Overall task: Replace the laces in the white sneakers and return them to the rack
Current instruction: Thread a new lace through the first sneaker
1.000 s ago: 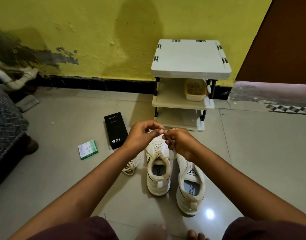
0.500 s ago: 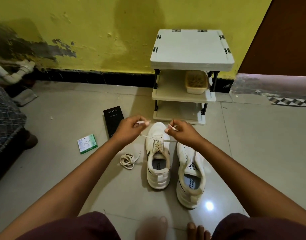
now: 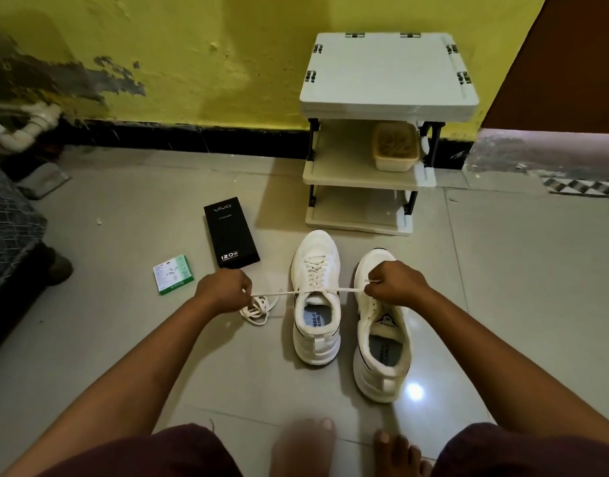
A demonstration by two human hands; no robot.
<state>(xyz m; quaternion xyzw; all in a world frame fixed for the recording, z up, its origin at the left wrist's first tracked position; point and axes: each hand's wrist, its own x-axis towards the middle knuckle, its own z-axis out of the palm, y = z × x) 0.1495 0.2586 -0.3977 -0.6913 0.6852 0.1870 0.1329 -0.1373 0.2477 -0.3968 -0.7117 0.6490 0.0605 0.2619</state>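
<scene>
Sneakers, white, pair, on the grey tiled floor [image 3: 502, 287] in the head view, toes pointing to 12 o'clock toward the rack; left sneaker [image 3: 316, 297] laced up the front, its tongue and insole showing; right sneaker [image 3: 382, 332] just beside it at 3 o'clock, set slightly nearer the person, its front partly hidden by the right hand.

Lace [image 3: 296, 292], white, threaded through the top of the left sneaker, drawn taut and level from 9 o'clock to 3 o'clock between both hands.

Left hand [image 3: 223, 291]: grip pressed together, pinching the left end of the lace, at 9 o'clock of the left sneaker.

Right hand [image 3: 394, 284]: grip pressed together, pinching the right end of the lace, a short tip standing out above the knuckles; hand over the front of the right sneaker.

Loose lace [image 3: 256, 310], white, in a heap on the floor directly under the left hand.

Rack [image 3: 385, 74], white, three tiers, black posts, against the yellow wall at 12 o'clock of the sneakers; middle shelf carries a cream tub [image 3: 395, 149] at its right; bottom shelf holds no shoes.

Black box [image 3: 231, 232], flat on the floor at 11 o'clock of the left sneaker; small green-and-white box [image 3: 173, 274] at 9 o'clock of it, apart.

Bare toes and dark shorts at 6 o'clock of the frame.
</scene>
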